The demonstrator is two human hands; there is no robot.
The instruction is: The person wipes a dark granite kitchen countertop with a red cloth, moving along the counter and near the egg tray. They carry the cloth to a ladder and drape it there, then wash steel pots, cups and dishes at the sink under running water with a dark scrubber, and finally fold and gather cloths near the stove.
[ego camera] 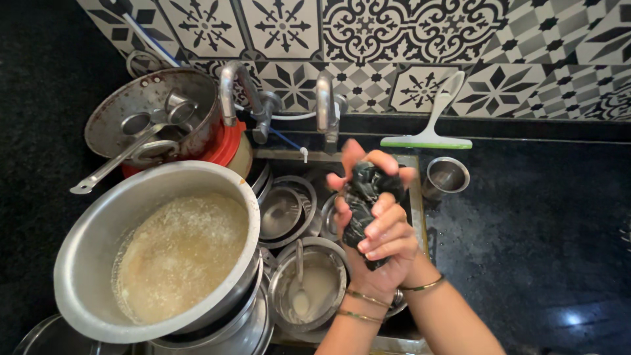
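Now clamped between both hands over sink's right edge: black scrubber wad, long axis upright, right hand fingers curled tight across front, left hand pressed behind, taps just beyond.

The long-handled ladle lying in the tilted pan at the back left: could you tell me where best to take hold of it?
Grip the ladle by its free handle end, coming from the left: that flat end juts out past the pan rim, while its bowl lies among small cups inside.
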